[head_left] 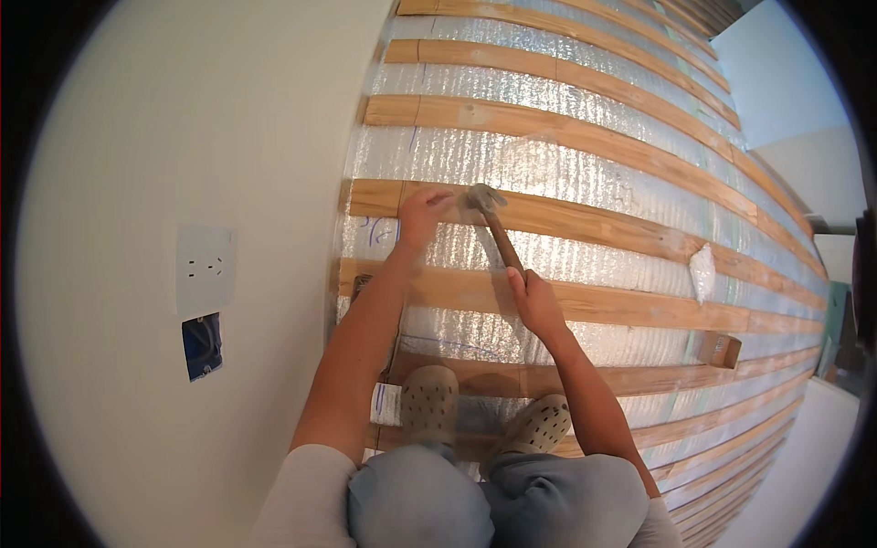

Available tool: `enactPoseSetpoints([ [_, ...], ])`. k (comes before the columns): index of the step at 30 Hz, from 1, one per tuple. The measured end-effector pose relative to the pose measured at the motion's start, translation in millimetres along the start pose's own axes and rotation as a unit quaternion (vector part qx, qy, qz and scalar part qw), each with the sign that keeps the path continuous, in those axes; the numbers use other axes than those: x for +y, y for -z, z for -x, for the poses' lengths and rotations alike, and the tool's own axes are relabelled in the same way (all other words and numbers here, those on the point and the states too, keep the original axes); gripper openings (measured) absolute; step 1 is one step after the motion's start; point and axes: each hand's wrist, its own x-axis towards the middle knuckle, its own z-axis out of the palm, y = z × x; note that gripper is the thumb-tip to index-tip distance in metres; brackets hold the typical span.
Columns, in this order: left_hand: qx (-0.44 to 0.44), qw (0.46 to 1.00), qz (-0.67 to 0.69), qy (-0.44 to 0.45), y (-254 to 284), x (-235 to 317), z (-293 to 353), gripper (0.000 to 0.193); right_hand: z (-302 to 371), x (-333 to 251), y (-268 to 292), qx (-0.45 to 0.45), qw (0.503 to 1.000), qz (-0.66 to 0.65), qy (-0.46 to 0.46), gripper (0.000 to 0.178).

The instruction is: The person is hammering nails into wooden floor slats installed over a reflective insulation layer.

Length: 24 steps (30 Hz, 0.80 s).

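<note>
My right hand [536,301] grips the wooden handle of a claw hammer [498,233]. The hammer's metal head is over a wooden batten [566,217], just right of my left hand [423,215]. That hand is at the same batten near its left end, fingers drawn together and pointing toward the hammer head. Whatever sits between its fingertips is too small to make out. Beneath the battens lies silvery foil sheeting [438,242], with blue pen marks near the left edge.
A pale wall [265,137] with a white socket plate [205,269] and an open blue wall box [203,347] rises at left. Parallel battens cross the floor. A small cardboard box [721,350] and a crumpled white bag [702,273] rest at right. My clogs [429,402] stand on the battens.
</note>
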Motion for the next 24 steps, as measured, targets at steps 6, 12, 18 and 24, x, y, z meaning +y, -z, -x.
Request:
enactPoseSetpoints([
  [6,0.042,0.997,-0.027,-0.063,-18,2,0,0.017,32,28,-27,0.053,0.983,-0.172,0.027,0.051],
  [12,0.067,0.988,-0.120,-0.073,-27,5,1,0.014,36,44,-31,-0.006,0.964,-0.267,0.008,0.044],
  [18,0.038,0.993,-0.061,-0.092,-24,-7,1,0.016,48,38,-29,-0.004,0.974,-0.223,-0.047,0.044],
  [24,0.050,0.972,-0.154,-0.172,-23,-13,-1,0.015,44,29,-33,0.062,0.969,-0.231,0.054,0.039],
])
